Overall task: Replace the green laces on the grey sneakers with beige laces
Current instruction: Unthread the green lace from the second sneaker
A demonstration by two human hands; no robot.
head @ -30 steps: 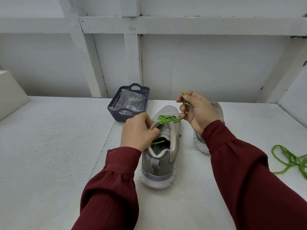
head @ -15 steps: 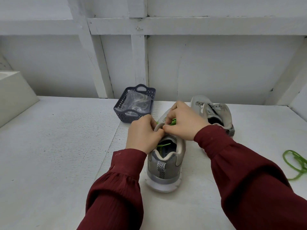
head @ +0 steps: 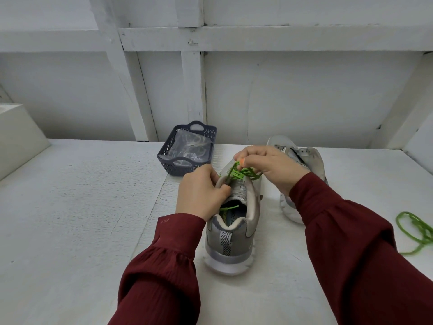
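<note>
A grey mesh sneaker (head: 232, 233) with a white sole stands upright in the middle of the white painted table (head: 82, 207). Its heel faces the person and its toe points to 12 o'clock. A bright green lace (head: 246, 172) crosses its upper eyelets, and one free end lies inside the shoe's opening.

The left hand (head: 201, 193) grips the sneaker's collar on the 9 o'clock side, fingers curled round the outside and thumb pressed on the rim beside the tongue. The right hand (head: 269, 165) is over the lacing at 12 o'clock of the opening. Its thumb and forefinger pinch a strand of the green lace and hold it raised and taut from the left eyelet row, with the other fingers curled in above the crossings. Both arms wear dark red sleeves (head: 164, 266).

At 1 o'clock from this shoe, just behind the right hand and partly hidden by it, stands a second grey sneaker (head: 304, 156) with eyelet holes showing on its flap. At 3 o'clock, well apart and near the table's right edge, a loose green lace (head: 414, 228) lies in tangled loops. At 11 o'clock, near the wall, a dark blue perforated plastic basket (head: 166, 148) holds a clear plastic bag (head: 194, 146) of pale coiled cords whose exact colour cannot be told. A white block (head: 18, 137) sits at the far 9 o'clock edge.
</note>
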